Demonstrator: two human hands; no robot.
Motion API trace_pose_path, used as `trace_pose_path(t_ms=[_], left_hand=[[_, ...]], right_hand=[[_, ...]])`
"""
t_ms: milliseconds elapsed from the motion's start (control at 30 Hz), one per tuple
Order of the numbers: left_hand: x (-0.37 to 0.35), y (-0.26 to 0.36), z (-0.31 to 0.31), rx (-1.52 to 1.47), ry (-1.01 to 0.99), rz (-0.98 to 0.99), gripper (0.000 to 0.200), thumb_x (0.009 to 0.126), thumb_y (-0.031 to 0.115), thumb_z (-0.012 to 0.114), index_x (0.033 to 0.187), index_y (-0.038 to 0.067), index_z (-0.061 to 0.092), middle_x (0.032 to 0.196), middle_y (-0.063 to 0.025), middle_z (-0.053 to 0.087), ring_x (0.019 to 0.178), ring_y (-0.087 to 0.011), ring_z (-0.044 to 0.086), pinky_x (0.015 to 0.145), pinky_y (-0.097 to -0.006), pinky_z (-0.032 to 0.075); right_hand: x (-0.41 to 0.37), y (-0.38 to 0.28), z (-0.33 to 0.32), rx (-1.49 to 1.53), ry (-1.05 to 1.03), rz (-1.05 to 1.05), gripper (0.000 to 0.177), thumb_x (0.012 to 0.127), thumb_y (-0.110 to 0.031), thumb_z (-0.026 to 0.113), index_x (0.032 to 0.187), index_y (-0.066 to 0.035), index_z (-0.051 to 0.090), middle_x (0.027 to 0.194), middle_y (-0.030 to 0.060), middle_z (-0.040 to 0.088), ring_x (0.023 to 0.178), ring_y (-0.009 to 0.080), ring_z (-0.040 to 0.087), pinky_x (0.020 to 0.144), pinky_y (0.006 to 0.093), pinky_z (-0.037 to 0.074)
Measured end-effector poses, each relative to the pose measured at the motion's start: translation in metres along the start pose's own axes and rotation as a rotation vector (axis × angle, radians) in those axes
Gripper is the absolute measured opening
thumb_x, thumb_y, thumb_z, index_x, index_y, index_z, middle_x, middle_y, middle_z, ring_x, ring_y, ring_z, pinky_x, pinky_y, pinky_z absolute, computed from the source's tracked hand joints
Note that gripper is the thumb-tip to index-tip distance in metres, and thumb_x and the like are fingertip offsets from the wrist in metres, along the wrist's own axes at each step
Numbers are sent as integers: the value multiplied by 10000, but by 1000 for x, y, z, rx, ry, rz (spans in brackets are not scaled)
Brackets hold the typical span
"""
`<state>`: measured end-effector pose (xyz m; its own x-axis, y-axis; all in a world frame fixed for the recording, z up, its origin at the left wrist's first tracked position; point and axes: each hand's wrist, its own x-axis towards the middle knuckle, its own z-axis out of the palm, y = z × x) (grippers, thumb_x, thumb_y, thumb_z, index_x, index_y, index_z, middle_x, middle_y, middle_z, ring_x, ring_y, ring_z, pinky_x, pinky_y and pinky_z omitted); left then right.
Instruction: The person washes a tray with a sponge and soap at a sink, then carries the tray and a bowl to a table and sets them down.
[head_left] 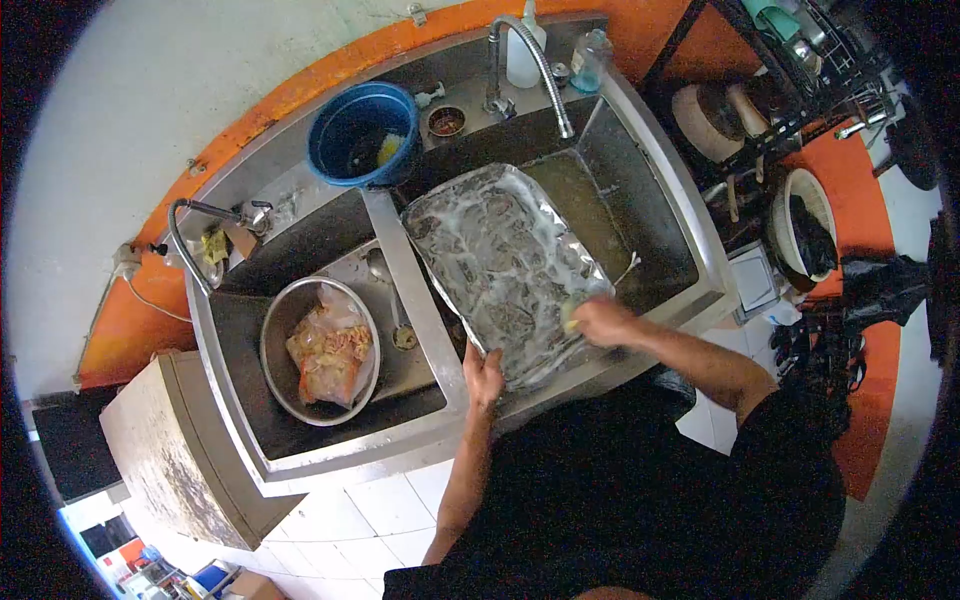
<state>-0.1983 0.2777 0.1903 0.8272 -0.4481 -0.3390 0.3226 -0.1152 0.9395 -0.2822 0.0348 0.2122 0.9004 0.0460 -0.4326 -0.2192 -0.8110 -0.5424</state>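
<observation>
A large rectangular metal tray (480, 235) covered in soap suds leans over the right sink basin, tilted across the divider. My left hand (483, 376) is closed on its near left edge, thumb on the top side. At the tray's right side, my right hand (604, 321) is closed around a small yellow-green sponge (571, 312), pressed to the soapy surface. Part of the sponge is hidden by the fingers.
In the left basin (410, 377) stands a steel bowl (267, 350) with raw chicken (325, 350), beside a ladle (391, 295). A blue bucket (330, 165) sits behind the divider. Two faucets, the right one (545, 70) arching over its basin, and bottles line the back ledge.
</observation>
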Motion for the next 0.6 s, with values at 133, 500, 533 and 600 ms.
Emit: trace_pose_path(t_ms=[133, 500, 533, 600], left_hand=[[-4, -6, 0, -13, 16, 34, 491, 731, -9, 421, 1216, -40, 348, 1119, -132, 496, 1005, -206, 482, 868, -288, 360], [6, -18, 0, -119, -34, 75, 426, 782, 9, 437, 1200, -32, 371, 1087, -118, 512, 985, -189, 482, 853, -283, 365], [6, -19, 0, -119, -32, 74, 426, 782, 9, 437, 1200, -32, 371, 1087, -118, 512, 985, -189, 482, 853, -283, 365], [7, -20, -1, -117, 8, -33, 366, 852, 89, 458, 1191, -26, 381, 1082, -113, 512, 973, -177, 479, 848, -289, 368]], right_hand=[[11, -84, 26, 206, -79, -98, 117, 693, -140, 565, 763, -56, 608, 746, 168, 589, 710, 332, 574, 668, 417, 451], [17, -52, 43, 236, 309, -138, 156, 666, -83, 589, 810, -24, 580, 793, 167, 563, 761, 350, 547, 677, 422, 435], [21, -69, 49, 276, 181, -193, 154, 665, -82, 591, 807, -25, 579, 787, 167, 560, 758, 347, 546, 671, 419, 434], [30, -85, 54, 322, 53, -245, 151, 664, -81, 594, 803, -26, 578, 781, 167, 557, 755, 344, 545, 665, 415, 434]])
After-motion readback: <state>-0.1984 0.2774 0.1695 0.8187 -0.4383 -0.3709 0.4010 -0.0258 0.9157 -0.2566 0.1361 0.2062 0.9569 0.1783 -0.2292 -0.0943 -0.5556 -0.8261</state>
